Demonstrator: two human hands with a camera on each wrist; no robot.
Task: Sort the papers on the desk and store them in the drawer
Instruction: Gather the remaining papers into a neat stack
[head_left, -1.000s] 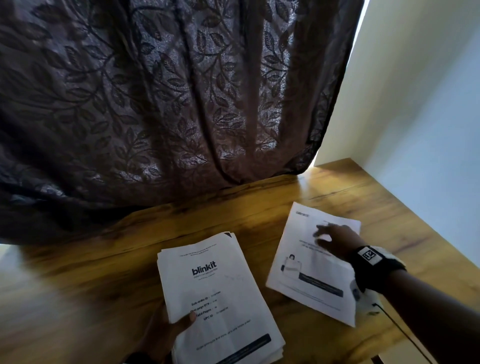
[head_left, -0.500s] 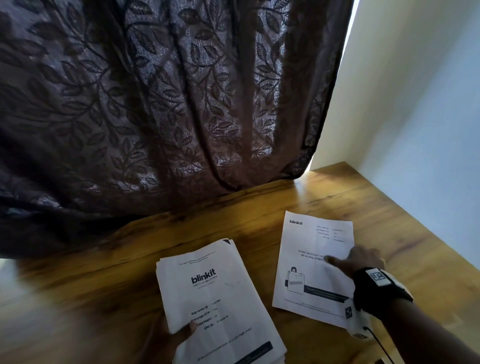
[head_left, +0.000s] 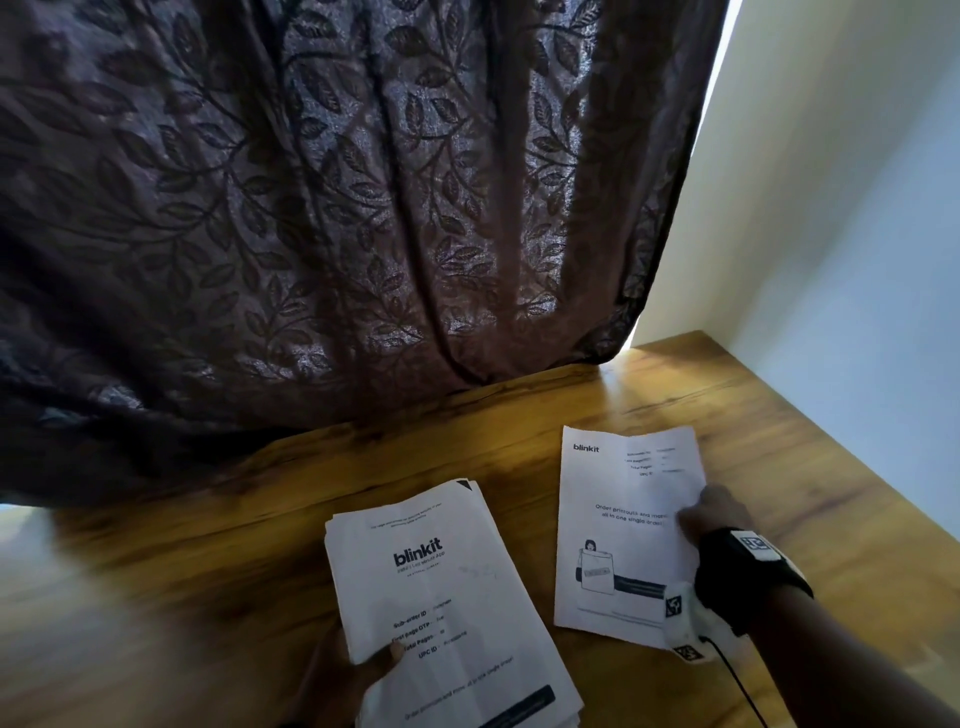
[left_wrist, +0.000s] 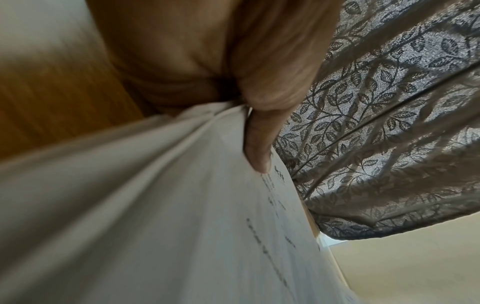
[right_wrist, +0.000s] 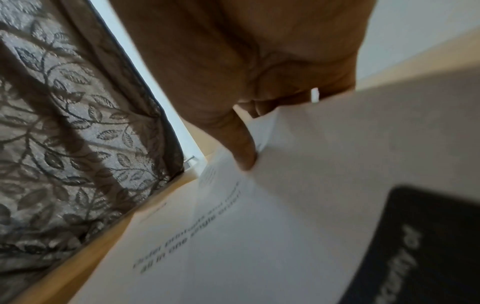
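Note:
A stack of white printed papers (head_left: 441, 587) lies at the front middle of the wooden desk (head_left: 831, 493). My left hand (head_left: 363, 670) grips its lower left edge, thumb on the top page; the left wrist view shows the thumb (left_wrist: 259, 144) pressing the stack (left_wrist: 155, 205). To the right lies a single printed sheet (head_left: 623, 519). My right hand (head_left: 711, 514) pinches the sheet's right edge. In the right wrist view the thumb (right_wrist: 241, 144) sits on the sheet (right_wrist: 259, 236) and the other fingers curl behind its raised edge. No drawer is in view.
A dark leaf-patterned curtain (head_left: 337, 208) hangs over the desk's back edge. A pale wall (head_left: 857, 208) borders the desk on the right. Bare wood shows to the left of the stack and beyond the single sheet.
My right hand slid from the single sheet's upper middle to its right edge and took hold of it; the sheet turned straighter. My left hand kept its hold on the stack.

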